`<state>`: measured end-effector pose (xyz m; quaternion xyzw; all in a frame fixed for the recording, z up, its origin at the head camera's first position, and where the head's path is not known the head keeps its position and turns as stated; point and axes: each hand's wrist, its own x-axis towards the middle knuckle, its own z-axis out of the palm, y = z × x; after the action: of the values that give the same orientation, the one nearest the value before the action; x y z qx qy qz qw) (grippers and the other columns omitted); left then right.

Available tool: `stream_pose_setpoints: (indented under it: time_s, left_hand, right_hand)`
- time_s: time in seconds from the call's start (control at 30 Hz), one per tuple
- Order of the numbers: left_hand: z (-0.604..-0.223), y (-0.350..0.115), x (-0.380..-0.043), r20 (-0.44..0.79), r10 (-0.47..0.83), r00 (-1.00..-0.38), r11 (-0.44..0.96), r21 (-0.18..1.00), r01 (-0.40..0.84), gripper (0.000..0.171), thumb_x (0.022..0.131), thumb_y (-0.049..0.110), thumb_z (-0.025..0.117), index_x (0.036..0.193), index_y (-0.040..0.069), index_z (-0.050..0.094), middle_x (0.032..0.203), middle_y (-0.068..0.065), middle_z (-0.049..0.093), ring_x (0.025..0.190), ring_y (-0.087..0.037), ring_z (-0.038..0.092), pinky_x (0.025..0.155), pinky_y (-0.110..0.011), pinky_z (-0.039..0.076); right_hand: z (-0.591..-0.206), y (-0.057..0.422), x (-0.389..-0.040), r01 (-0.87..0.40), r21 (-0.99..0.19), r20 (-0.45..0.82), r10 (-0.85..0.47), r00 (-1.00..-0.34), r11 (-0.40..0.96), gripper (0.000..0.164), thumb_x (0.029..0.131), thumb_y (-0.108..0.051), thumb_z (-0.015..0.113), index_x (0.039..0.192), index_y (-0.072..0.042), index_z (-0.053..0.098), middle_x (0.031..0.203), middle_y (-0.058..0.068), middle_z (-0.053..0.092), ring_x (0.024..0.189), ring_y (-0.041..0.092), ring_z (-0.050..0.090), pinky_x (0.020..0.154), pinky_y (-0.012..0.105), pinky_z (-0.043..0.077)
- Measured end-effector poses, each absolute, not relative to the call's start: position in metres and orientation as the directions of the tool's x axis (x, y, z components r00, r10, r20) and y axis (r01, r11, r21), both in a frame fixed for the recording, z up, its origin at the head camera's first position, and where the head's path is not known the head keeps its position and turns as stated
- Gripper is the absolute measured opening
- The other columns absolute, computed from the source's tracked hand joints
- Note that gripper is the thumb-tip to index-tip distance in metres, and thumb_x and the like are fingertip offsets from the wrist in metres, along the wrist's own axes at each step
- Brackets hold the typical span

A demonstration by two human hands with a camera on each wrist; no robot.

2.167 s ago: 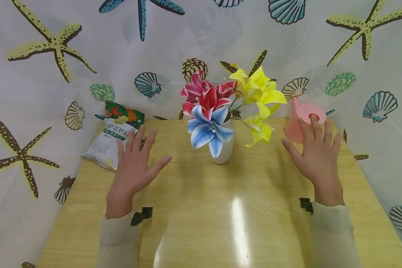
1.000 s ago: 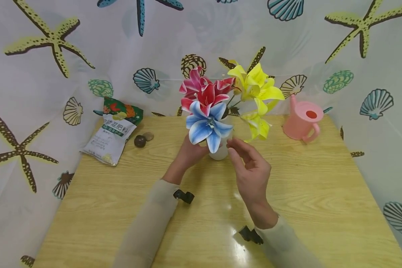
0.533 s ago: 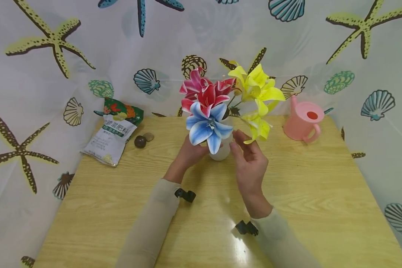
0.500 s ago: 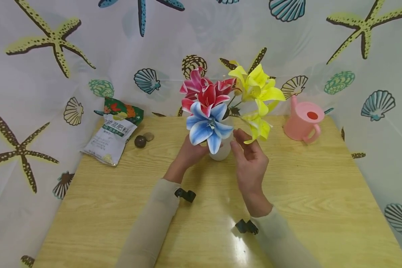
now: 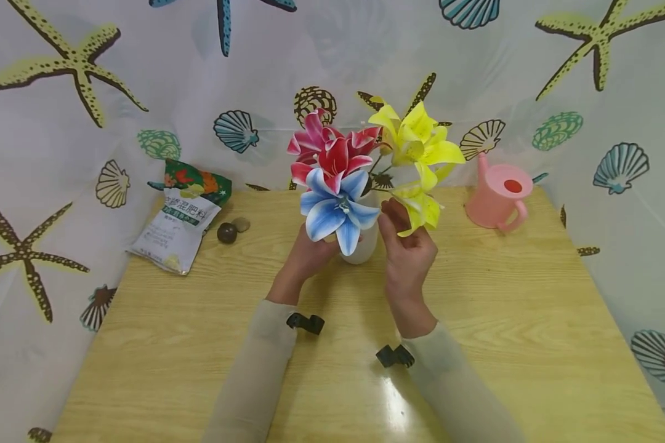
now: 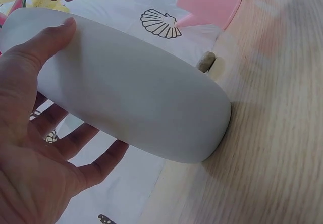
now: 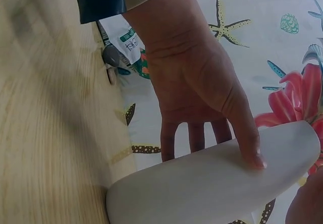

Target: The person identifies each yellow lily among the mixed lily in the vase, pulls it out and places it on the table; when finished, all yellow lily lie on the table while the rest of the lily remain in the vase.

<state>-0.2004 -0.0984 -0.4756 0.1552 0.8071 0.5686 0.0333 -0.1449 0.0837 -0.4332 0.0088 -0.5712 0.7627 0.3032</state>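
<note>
On the table (image 5: 532,344), in the head view, one vase (image 5: 360,251) stood upright; its flowers (image 5: 338,159) looked top-heavy and could have tipped it under an uneven push. Counted there: one blue bloom (image 5: 332,215), one red cluster (image 5: 335,154), one yellow cluster (image 5: 421,144), one watering can (image 5: 490,200), one bag (image 5: 174,234), two round pieces (image 5: 226,232). The left wrist view showed the left hand (image 6: 33,148) curled round the vase, one brownish lump (image 6: 206,61) beyond. In the right wrist view, the right hand (image 7: 194,77) clasped it, thumb opposite fingers; smooth sides might have slipped.

In the head view, the blue flower (image 5: 340,210) partly hides the vase (image 5: 366,247)
</note>
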Motion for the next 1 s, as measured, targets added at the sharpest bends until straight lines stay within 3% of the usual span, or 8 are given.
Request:
stream_pose_setpoints:
  time_s: [0.17,0.37,0.6,0.87,1.0]
  left_hand:
    - [-0.476,-0.099,-0.200,0.120,0.290,-0.949,0.308,0.928,0.211,0.079,0.098,0.021,0.088,0.163,0.013,0.046,0.164,-0.011,0.059,0.152,-0.035,0.057,0.131,-0.062,0.044]
    - [-0.476,-0.100,-0.200,0.113,0.285,-0.952,0.307,0.930,0.202,0.080,0.098,0.021,0.088,0.164,0.013,0.045,0.165,-0.011,0.058,0.153,-0.035,0.056,0.132,-0.062,0.043]
    - [-0.475,-0.099,-0.201,0.110,0.280,-0.954,0.327,0.923,0.203,0.078,0.097,0.025,0.089,0.163,0.014,0.047,0.163,-0.010,0.060,0.150,-0.035,0.058,0.131,-0.063,0.044]
    - [-0.475,-0.099,-0.201,0.155,0.287,-0.945,0.320,0.914,0.247,0.080,0.096,0.022,0.089,0.163,0.013,0.046,0.163,-0.012,0.059,0.150,-0.036,0.058,0.131,-0.063,0.044]
    - [-0.475,-0.099,-0.201,0.161,0.288,-0.944,0.317,0.914,0.253,0.082,0.096,0.022,0.089,0.164,0.013,0.045,0.164,-0.012,0.058,0.152,-0.035,0.056,0.132,-0.063,0.042]
  right_hand:
    - [-0.431,0.077,-0.152,-0.478,-0.866,0.358,0.487,-0.797,-0.147,0.030,0.100,-0.004,0.082,0.129,0.001,0.079,0.119,0.000,0.086,0.110,0.015,0.079,0.097,0.023,0.065]
    - [-0.427,0.067,-0.157,-0.482,-0.846,0.307,0.530,-0.790,-0.229,0.032,0.098,-0.003,0.081,0.130,0.000,0.078,0.116,0.000,0.086,0.110,0.016,0.081,0.102,0.027,0.064]
    - [-0.422,0.057,-0.160,-0.503,-0.808,0.266,0.573,-0.776,-0.306,0.047,0.099,-0.003,0.081,0.144,-0.002,0.069,0.125,0.006,0.083,0.119,0.024,0.078,0.115,0.035,0.060]
    - [-0.417,0.051,-0.162,-0.511,-0.781,0.238,0.585,-0.776,-0.360,0.049,0.100,-0.009,0.082,0.146,-0.011,0.066,0.139,0.008,0.078,0.132,0.040,0.071,0.118,0.039,0.058]
    - [-0.415,0.051,-0.163,-0.529,-0.775,0.261,0.587,-0.767,-0.347,0.048,0.100,-0.009,0.081,0.145,-0.011,0.065,0.138,0.008,0.077,0.132,0.041,0.069,0.118,0.039,0.058]
